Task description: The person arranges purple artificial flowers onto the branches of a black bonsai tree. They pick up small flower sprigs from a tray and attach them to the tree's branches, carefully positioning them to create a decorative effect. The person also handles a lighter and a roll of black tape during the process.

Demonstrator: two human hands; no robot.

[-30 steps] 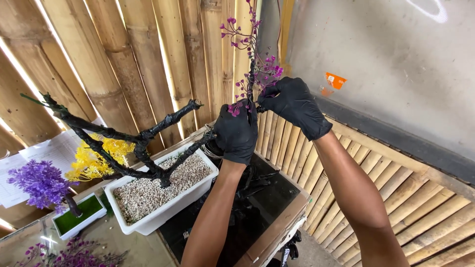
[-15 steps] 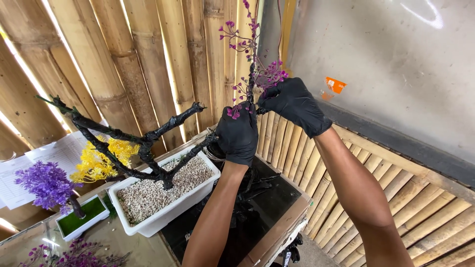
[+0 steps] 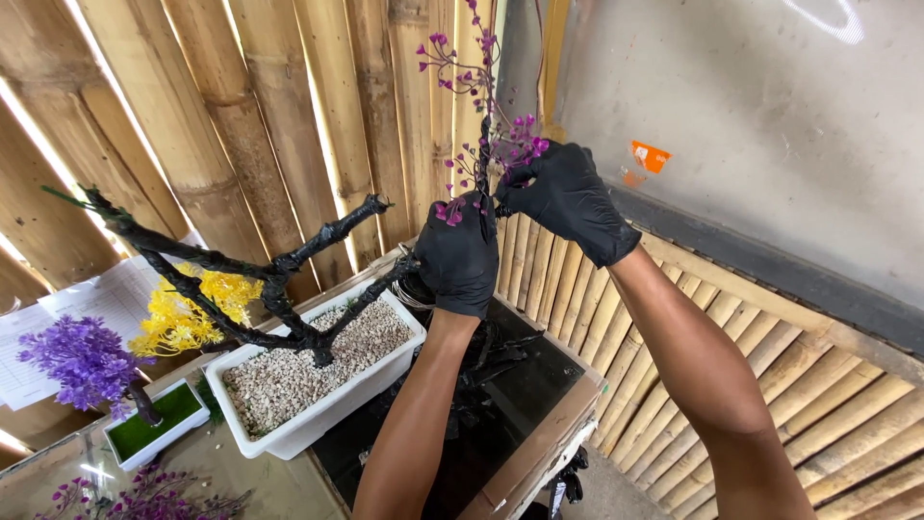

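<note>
Your left hand [image 3: 460,252], in a black rubbery glove, has its fingers wrapped around the tip of the rough black artificial tree branch [image 3: 289,265], which rises from the white rectangular planter of pale gravel [image 3: 308,376] on the table's left. Your gloved right hand [image 3: 568,197] pinches the thin wiry sprig of small purple blossoms [image 3: 476,106] against that tip, before the bamboo wall [image 3: 241,106].
</note>
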